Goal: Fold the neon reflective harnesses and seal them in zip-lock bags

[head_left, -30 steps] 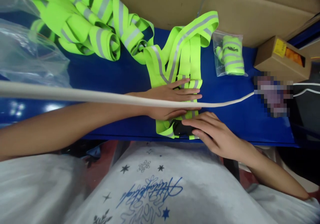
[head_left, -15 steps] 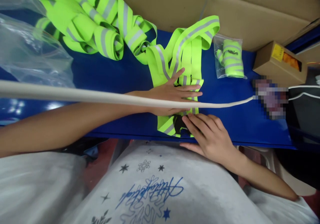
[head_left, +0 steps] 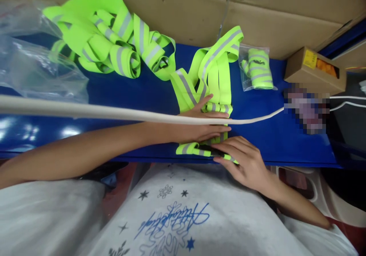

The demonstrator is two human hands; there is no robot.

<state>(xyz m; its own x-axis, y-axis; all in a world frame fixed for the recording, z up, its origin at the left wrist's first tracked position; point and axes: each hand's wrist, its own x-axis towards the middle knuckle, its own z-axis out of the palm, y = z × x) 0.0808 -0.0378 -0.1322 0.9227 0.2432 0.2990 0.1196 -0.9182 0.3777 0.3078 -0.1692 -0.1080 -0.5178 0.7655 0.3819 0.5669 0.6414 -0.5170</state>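
Note:
A neon yellow-green reflective strap [head_left: 219, 78] with grey stripes lies in folded layers on the blue table. My left hand [head_left: 197, 131] rests flat across these layers with its fingers spread. At the table's front edge my right hand [head_left: 244, 158] pinches the near end of the folded strap, thumb below and fingers above. A black part [head_left: 208, 148], partly hidden by the fingers, sits at this lifted end. Its kind cannot be made out.
A loose heap of the same strapping [head_left: 94, 38] lies at the back left, beside clear plastic bags [head_left: 42, 69]. A bagged strap roll [head_left: 260, 69] and a cardboard box [head_left: 311, 71] stand at the right. A white cable [head_left: 137, 115] crosses in front of my view.
My right hand has closed on the strap's near end and raised its edge off the table. My left hand stays pressed on the layers. The view has shifted slightly.

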